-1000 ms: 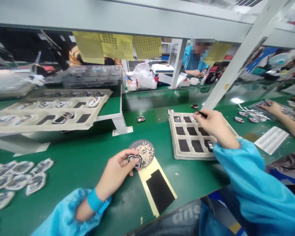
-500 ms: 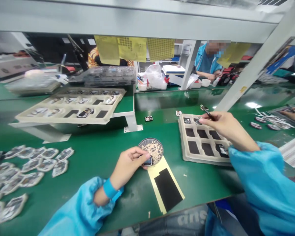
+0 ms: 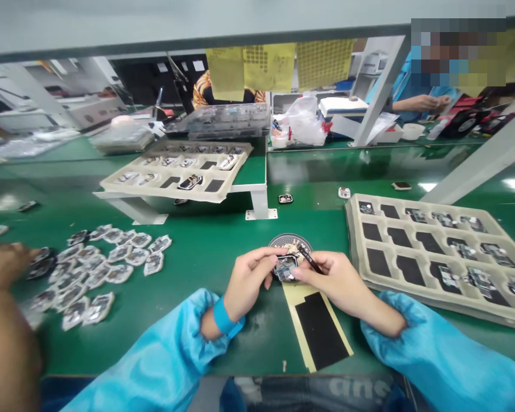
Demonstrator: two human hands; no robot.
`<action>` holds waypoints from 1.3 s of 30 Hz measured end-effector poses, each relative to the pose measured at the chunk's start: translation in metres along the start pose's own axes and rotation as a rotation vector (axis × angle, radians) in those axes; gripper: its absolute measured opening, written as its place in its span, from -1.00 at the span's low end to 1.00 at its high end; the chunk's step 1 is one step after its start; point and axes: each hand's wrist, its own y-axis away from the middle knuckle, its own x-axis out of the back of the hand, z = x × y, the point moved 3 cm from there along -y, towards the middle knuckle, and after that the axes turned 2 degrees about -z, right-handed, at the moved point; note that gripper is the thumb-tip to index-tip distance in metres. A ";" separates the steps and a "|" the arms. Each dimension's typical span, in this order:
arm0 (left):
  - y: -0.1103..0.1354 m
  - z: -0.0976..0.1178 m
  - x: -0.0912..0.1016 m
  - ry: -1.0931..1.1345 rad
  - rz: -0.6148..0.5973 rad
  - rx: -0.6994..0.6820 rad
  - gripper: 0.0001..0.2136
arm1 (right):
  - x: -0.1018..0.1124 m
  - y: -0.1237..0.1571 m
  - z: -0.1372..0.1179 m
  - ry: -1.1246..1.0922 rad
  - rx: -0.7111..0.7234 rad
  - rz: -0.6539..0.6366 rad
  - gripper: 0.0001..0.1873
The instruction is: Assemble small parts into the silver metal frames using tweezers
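Note:
My left hand (image 3: pixel 254 280) is closed on a small watch case (image 3: pixel 278 273) with a dark rim, held over the near edge of a round dish (image 3: pixel 288 237) of tiny pale parts. My right hand (image 3: pixel 332 281) meets it from the right, with black tweezers (image 3: pixel 309 260) between its fingers, their ends pointing up and left. Its thumb touches a small circuit board (image 3: pixel 286 268) at the case's opening; how far in the board sits, I cannot tell. Below both hands lies a yellow sheet with a black patch (image 3: pixel 321 331).
A beige tray (image 3: pixel 355 252) at right holds circuit boards in some cells. Several watch cases (image 3: pixel 95 264) lie at left, where another person's hand (image 3: pixel 8 263) reaches in. A second tray (image 3: pixel 223 197) rests on a raised stand (image 3: pixel 260 201). A slanted post (image 3: pixel 476 163) rises at right.
My right hand has come from the tray at right to the watch case, bringing a circuit board and the tweezers. The view has swung right, and another person's arm has entered at left.

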 end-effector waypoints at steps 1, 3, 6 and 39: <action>0.001 0.001 -0.001 -0.007 -0.005 -0.011 -0.70 | -0.001 0.000 0.001 -0.017 -0.006 0.007 -0.67; 0.002 0.004 -0.003 -0.004 -0.016 -0.029 -0.69 | -0.002 0.001 0.002 -0.062 -0.018 0.021 -0.67; 0.004 0.007 -0.006 0.023 -0.024 -0.036 -0.68 | -0.001 0.001 0.002 -0.114 -0.035 0.031 -0.68; 0.002 -0.001 -0.016 0.175 -0.096 0.105 -0.61 | 0.002 -0.001 0.013 -0.191 0.100 0.068 -0.70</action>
